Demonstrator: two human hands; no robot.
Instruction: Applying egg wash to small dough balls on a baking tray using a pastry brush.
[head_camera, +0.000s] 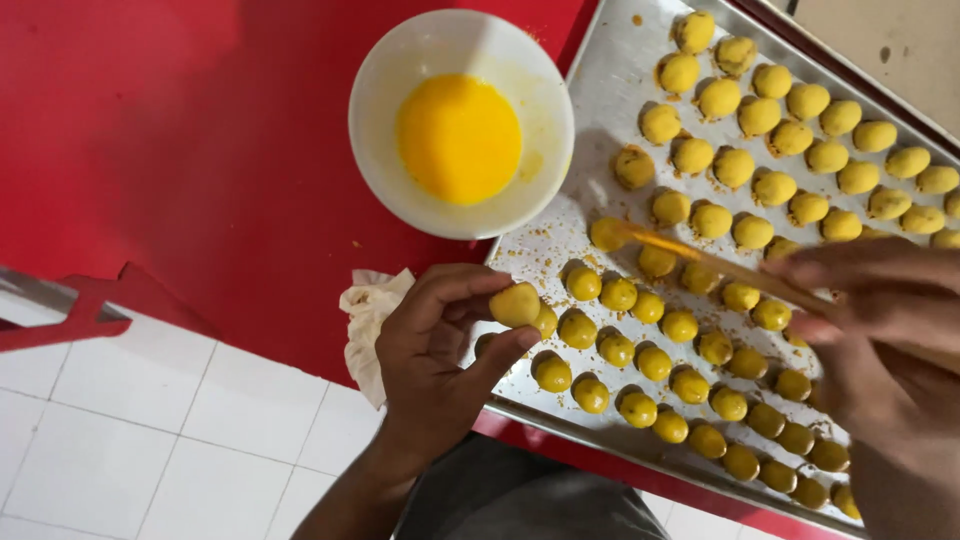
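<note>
My left hand (435, 345) pinches one small yellow dough ball (515, 304) between thumb and fingers, just over the near-left corner of a metal baking tray (600, 95). Rows of several glazed yellow dough balls (690, 330) fill the tray. My right hand (885, 330) holds a thin wooden brush (720, 265) whose tip rests on a ball near the tray's left side. A white bowl (460, 122) of beaten yellow egg sits on the red table, left of the tray.
A crumpled white cloth (368, 320) lies at the red table's (200, 140) edge beside my left hand. White floor tiles (150, 440) show below. Crumbs dot the tray's bare left part.
</note>
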